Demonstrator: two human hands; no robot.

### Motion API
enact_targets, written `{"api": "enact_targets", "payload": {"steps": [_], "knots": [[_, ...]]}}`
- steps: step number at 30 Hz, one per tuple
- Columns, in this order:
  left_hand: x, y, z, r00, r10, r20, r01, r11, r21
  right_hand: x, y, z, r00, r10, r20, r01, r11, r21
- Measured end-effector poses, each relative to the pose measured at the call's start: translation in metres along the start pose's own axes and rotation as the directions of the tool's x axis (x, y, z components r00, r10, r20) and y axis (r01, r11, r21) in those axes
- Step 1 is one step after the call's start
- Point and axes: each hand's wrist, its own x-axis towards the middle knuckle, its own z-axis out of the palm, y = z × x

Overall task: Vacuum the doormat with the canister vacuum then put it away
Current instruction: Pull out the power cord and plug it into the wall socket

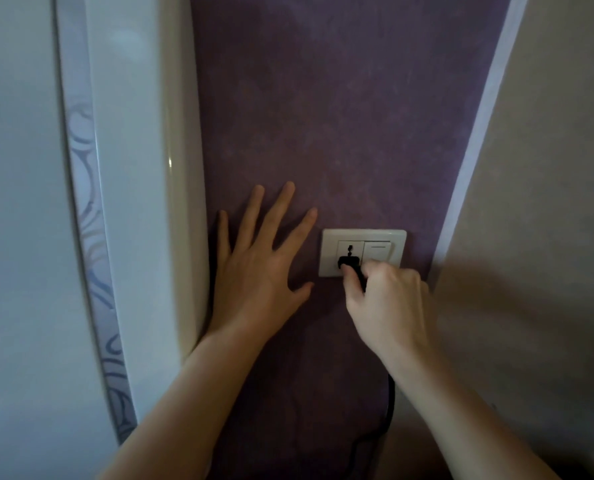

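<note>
A white wall plate [363, 237] with a socket on its left half and a rocker switch [378, 250] on its right sits on a purple wall. A black plug [349, 262] is at the socket's lower holes. My right hand [385, 299] grips the plug, fingers curled round it. The black cord [389, 407] hangs down behind my right forearm. My left hand [261, 268] lies flat on the wall just left of the plate, fingers spread. Neither the vacuum nor the doormat is in view.
A white door frame [139, 168] with a patterned glass strip [87, 202] stands close on the left. A beige wall [548, 202] meets the purple wall [323, 116] at a corner on the right.
</note>
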Motion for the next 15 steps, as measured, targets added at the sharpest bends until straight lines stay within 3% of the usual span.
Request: {"api": "enact_targets", "payload": {"steps": [11, 15], "knots": [[0.000, 0.002, -0.001, 0.999, 0.007, 0.039, -0.007, 1.000, -0.003, 0.006, 0.001, -0.009, 0.989, 0.052, 0.141, -0.064, 0.995, 0.079], [0.000, 0.005, 0.002, 0.999, 0.014, 0.032, -0.014, 1.000, 0.010, 0.003, 0.033, -0.015, 0.986, 0.025, 0.165, -0.079, 0.941, 0.329]]}}
